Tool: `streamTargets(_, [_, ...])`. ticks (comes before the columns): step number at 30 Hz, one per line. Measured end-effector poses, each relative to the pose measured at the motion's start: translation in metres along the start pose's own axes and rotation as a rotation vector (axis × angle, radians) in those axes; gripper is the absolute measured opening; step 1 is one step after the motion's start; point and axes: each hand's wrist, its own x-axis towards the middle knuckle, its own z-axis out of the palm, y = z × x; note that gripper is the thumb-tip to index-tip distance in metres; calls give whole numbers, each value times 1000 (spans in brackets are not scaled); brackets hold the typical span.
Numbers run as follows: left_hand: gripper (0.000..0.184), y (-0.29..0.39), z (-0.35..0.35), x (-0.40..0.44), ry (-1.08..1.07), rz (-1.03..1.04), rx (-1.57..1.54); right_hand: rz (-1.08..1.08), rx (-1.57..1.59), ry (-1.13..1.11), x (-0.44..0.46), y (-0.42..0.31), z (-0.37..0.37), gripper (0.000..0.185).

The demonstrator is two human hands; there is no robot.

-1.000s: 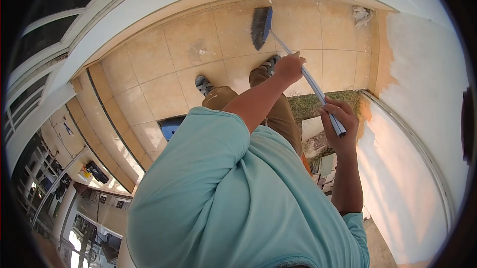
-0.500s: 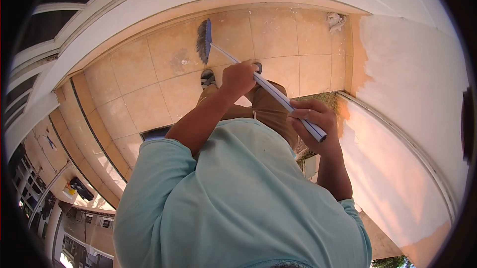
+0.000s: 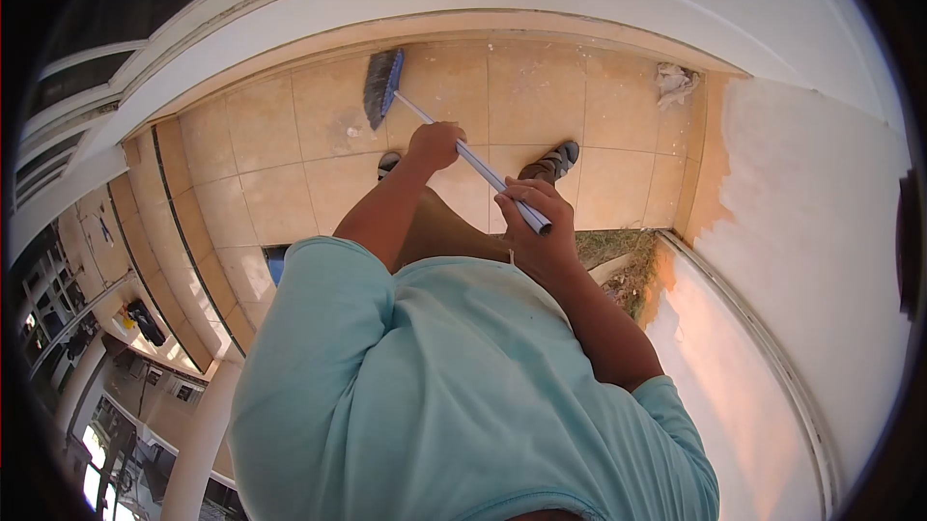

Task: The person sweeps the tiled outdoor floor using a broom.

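Far left of the broom (image 3: 483,168): white window frames (image 3: 198,19) around dark panes. Left of the broom and nearer my body, a black-and-yellow object (image 3: 147,324), too small to identify, lies beside tiled steps (image 3: 198,217) edged with dark strips. Closer to the broom on that side, a blue object (image 3: 276,265) is partly hidden by my teal sleeve (image 3: 333,280). The broom slants across the tiled floor (image 3: 536,86), its blue, dark-bristled head (image 3: 383,86) at the left end, its pale handle running right towards me. My left hand (image 3: 436,146) is wrapped around the handle nearer the head; my right hand (image 3: 552,244), apart from the left, is clasped about the hollow upper end. Right of the broom: my sandalled right foot (image 3: 557,162), a grassy patch (image 3: 632,275), a crumpled pale cloth or paper (image 3: 676,84), and, farthest, a patchily white-painted wall (image 3: 792,164).
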Motion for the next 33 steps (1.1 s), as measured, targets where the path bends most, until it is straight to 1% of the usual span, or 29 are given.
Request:
streamTargets(2, [13, 71, 24, 50, -21, 79, 12, 1, -25, 103, -7, 17, -69, 9])
streamTargets(4, [13, 152, 41, 93, -66, 143, 29, 99, -39, 220, -17, 32, -141, 7])
streamTargets(5, [14, 193, 46, 109, -99, 178, 42, 108, -81, 265, -22, 35, -174, 7])
streamTargets(7, [14, 258, 69, 144, -108, 233, 30, 127, -137, 313, -31, 41, -228, 7])
streamTargets(10, [15, 335, 78, 172, -97, 275, -25, 49, -310, 313, -41, 48, -287, 9])
streamTargets(13, [17, 380, 64, 176, -131, 327, 20, 64, -370, 355, -52, 32, -315, 8])
streamTargets(17, [11, 395, 44, 139, -65, 384, 23, 58, -381, 351, -79, -5, -329, 8])
streamTargets(19, [11, 376, 33, 109, -1, 378, 10, 16, -337, 244, -93, -21, -324, 9])
streamTargets(20, [12, 362, 32, 96, 17, 373, 22, 33, -303, 202, -95, -25, -318, 12])
streamTargets(21, [12, 345, 31, 84, 38, 362, 32, 34, -306, 209, -95, -24, -309, 12])
streamTargets(23, [15, 310, 21, 57, 37, 252, 31, 20, -194, 37, -88, -17, -288, 14])
streamTargets(25, [18, 262, 35, 43, 90, 121, 42, -52, -125, -44, -70, -3, -260, 14])
streamTargets(28, [19, 209, 51, 36, 162, 75, 40, -117, -37, -176, -42, 26, -239, 14])
streamTargets(30, [21, 203, 66, 46, 141, 9, 71, -134, -14, -255, -26, 49, -249, 14])
streamTargets(31, [21, 208, 73, 55, 165, -15, 69, -156, -16, -279, -20, 59, -260, 14])
streamTargets(33, [24, 225, 84, 82, -1, -7, 100, -158, -91, -340, -13, 78, -290, 11])
